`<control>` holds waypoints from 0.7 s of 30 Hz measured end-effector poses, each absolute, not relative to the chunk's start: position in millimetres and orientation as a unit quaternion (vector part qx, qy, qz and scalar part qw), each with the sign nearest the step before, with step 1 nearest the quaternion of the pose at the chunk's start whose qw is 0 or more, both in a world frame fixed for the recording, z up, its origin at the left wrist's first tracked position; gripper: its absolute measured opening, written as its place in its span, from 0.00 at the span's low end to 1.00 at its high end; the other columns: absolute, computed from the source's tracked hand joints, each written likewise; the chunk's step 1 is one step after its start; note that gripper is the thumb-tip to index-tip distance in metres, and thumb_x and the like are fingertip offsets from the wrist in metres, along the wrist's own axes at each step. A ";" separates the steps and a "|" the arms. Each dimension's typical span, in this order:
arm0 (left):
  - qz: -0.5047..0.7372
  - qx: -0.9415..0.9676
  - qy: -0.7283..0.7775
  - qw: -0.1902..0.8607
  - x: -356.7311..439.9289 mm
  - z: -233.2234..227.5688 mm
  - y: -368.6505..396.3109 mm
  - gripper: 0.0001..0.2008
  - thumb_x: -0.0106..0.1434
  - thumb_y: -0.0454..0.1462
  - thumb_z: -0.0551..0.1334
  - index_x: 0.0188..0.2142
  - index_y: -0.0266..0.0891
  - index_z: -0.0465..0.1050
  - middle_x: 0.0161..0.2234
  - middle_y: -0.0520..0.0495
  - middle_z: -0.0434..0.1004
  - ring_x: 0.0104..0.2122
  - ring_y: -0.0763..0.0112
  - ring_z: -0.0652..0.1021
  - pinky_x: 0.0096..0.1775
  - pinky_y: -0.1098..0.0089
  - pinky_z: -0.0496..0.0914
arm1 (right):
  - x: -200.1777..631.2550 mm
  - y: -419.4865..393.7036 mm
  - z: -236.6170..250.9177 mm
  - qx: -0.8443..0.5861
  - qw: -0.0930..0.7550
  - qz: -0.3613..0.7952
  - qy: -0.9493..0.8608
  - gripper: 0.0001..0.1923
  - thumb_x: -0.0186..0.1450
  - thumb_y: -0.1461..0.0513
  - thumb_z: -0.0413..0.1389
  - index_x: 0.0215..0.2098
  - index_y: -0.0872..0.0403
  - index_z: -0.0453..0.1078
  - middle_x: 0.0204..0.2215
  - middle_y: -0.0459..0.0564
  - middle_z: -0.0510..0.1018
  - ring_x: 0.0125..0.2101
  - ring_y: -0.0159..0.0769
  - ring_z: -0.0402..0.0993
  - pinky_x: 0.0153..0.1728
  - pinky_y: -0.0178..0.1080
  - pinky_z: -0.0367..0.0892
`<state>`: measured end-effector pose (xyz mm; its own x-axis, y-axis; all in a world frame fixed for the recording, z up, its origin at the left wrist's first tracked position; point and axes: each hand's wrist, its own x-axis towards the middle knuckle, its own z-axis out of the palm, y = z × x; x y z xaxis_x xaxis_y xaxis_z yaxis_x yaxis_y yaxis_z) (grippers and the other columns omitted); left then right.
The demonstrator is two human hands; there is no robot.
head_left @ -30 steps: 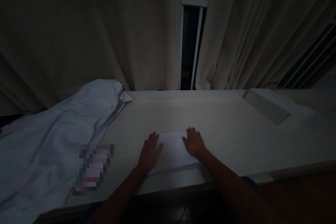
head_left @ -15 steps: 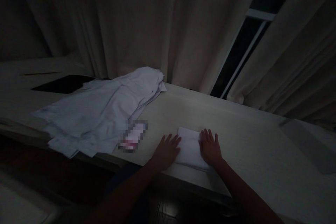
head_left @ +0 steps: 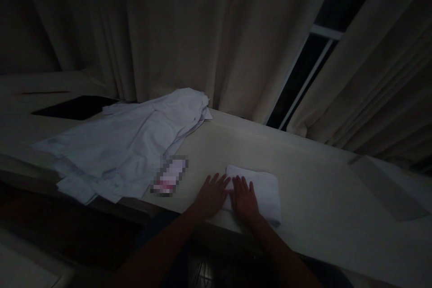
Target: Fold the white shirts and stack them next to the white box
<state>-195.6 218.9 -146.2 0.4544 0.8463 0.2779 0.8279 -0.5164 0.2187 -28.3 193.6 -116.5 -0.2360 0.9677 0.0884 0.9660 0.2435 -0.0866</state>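
A folded white cloth [head_left: 266, 191] lies flat near the front edge of the table. My right hand [head_left: 243, 200] rests flat on its left part, fingers extended and pointing away from me. Beside it, my left hand [head_left: 212, 194] lies at the cloth's left edge, palm down with the fingers spread, its fingertips close to my right hand. Neither hand grips anything. To the left spreads a pile of white cloths [head_left: 135, 139], loosely layered, some corners hanging over the table's front edge.
A pixelated phone-like object [head_left: 170, 175] lies between the pile and my left hand. A dark flat item [head_left: 72, 108] is at the far left of the pale table [head_left: 320, 189]. A grey flat panel [head_left: 388, 186] lies at right. Curtains [head_left: 168, 27] hang behind.
My right hand has slid left across the folded cloth, from its right side to its left part beside my left hand. My left hand has stayed nearly in place.
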 end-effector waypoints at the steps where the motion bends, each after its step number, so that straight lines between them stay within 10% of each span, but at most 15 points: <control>1: 0.178 0.853 0.491 0.028 -195.7 -145.8 218.6 0.26 0.70 0.45 0.40 0.66 0.50 0.50 0.67 0.49 0.52 0.66 0.57 0.53 0.63 0.47 0.46 | -28.6 187.8 -115.8 -0.612 0.060 0.004 -0.789 0.30 0.73 0.50 0.34 0.68 0.54 0.49 0.67 0.53 0.50 0.67 0.45 0.39 0.63 0.56 0.37; 13: 0.148 0.858 0.492 0.027 -192.6 -149.3 223.1 0.27 0.70 0.47 0.39 0.67 0.50 0.47 0.67 0.50 0.51 0.66 0.56 0.52 0.63 0.47 0.47 | 95.5 118.3 -141.5 -0.675 0.079 -0.066 -0.730 0.29 0.71 0.53 0.38 0.68 0.50 0.49 0.68 0.47 0.47 0.67 0.47 0.34 0.63 0.59 0.35; 21: 0.071 0.863 0.500 -0.026 -178.2 -134.3 234.4 0.26 0.69 0.44 0.44 0.64 0.43 0.56 0.67 0.42 0.52 0.65 0.49 0.54 0.60 0.43 0.51 | 127.9 97.7 -150.6 -0.695 0.223 0.005 -0.684 0.40 0.65 0.49 0.47 0.69 0.58 0.41 0.65 0.59 0.55 0.63 0.48 0.53 0.61 0.53 0.50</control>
